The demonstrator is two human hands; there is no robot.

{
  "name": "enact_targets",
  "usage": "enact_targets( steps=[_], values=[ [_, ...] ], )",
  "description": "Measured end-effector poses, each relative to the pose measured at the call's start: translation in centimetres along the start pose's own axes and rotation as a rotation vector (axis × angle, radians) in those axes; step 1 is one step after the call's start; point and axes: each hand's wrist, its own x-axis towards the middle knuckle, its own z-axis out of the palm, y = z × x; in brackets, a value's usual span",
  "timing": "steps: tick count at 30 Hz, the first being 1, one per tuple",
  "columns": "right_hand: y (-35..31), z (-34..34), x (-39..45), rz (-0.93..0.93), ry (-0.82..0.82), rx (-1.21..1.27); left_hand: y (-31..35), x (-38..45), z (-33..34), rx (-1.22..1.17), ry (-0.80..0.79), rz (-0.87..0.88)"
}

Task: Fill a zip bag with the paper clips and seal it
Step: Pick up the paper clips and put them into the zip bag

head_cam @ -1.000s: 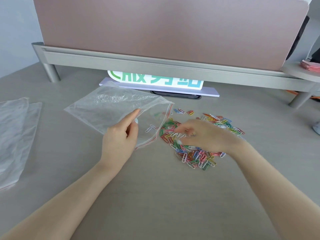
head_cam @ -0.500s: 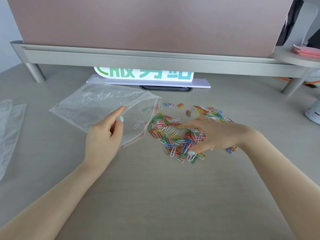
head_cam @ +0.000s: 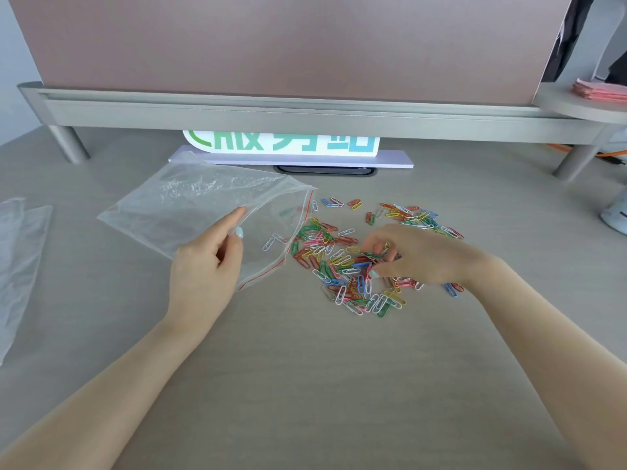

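**Bag held open, fingers in the clip pile**

My left hand (head_cam: pixel 207 262) lies on the desk (head_cam: pixel 305 385), forearm running in from the lower left. Thumb on top and fingers beneath pinch the upper lip of the zip bag (head_cam: pixel 190 212), lifting it so the mouth gapes toward my right. My right hand (head_cam: pixel 417 257) comes in from the lower right, palm down, fingers curled into the heap of paper clips (head_cam: pixel 342 266); thumb and fingertips close on a few clips at the middle of the pile. Exact count in the pinch: cannot tell.

Around the grips: to the far left of my left hand, more clear plastic bags (head_cam: pixel 17 259) lie flat at the desk edge. Beyond both hands runs a grey partition rail (head_cam: pixel 305 113) on short legs, with a white sign (head_cam: pixel 281 144) bearing green and blue characters tucked under it. A pink stack (head_cam: pixel 600 89) sits on a shelf far beyond my right hand. Nothing lies between pile and bag mouth.

The bag is clear, crinkled, with a red zip line (head_cam: pixel 298 239) along its open edge, just beside the pile. Three or four clips show inside it, near the mouth. The pile is multicoloured: red, green, yellow, blue, white, pink, spread loosely.
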Motion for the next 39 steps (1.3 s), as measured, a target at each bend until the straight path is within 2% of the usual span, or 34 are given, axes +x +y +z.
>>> enact_targets(
  steps=[10,21,27,33,39],
  values=[
    [-0.3,0.4,0.1,-0.042,0.09,-0.01,-0.1,0.0,0.0,-0.008,-0.006,0.005],
    [-0.3,0.4,0.3,-0.063,0.106,0.04,0.0,0.0,-0.1,-0.007,0.002,0.027],
    [-0.7,0.0,0.1,-0.052,0.123,0.162,-0.1,0.0,0.0,-0.013,0.014,0.015],
    [-0.6,-0.1,0.1,-0.016,0.124,0.172,-0.3,0.2,0.1,-0.023,-0.005,0.012],
    [-1.5,-0.6,0.2,-0.035,0.192,0.366,-0.6,0.4,0.3,-0.038,0.01,0.022]
  ],
)
